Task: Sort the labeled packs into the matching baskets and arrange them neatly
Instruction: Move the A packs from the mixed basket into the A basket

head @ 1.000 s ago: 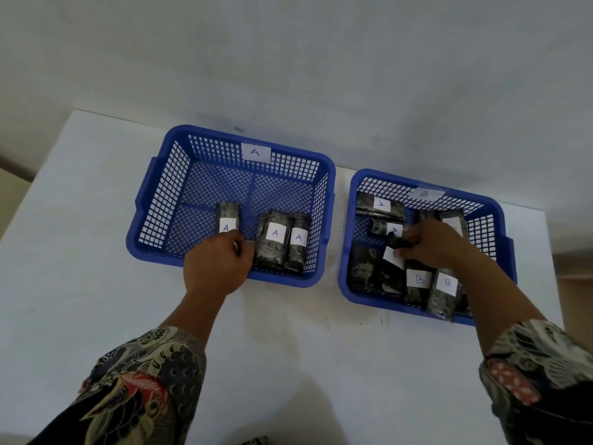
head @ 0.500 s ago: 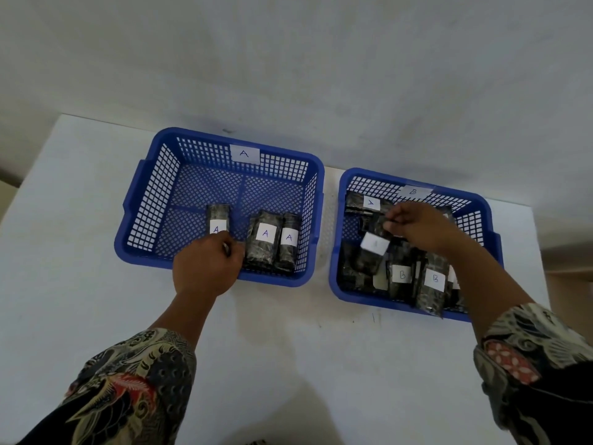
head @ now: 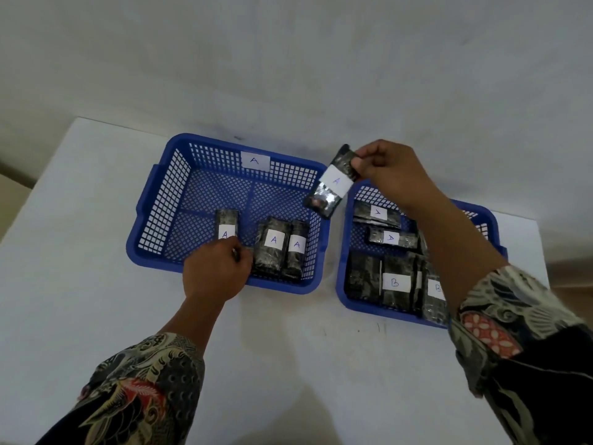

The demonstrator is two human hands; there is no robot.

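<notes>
right hand raised, pinching pack

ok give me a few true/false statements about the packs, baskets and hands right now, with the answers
1. The right hand pinches a pack marked A in the air. True.
2. Three A packs lie in the left basket. True.
3. The right basket holds only B packs. False: two packs marked A, an upper one and a lower one, lie at its far side.
4. The left hand is inside the right basket. False: it is at the near edge of the left basket, by an A pack.
5. The left basket's far wall carries a B label. False: it reads A.
</notes>
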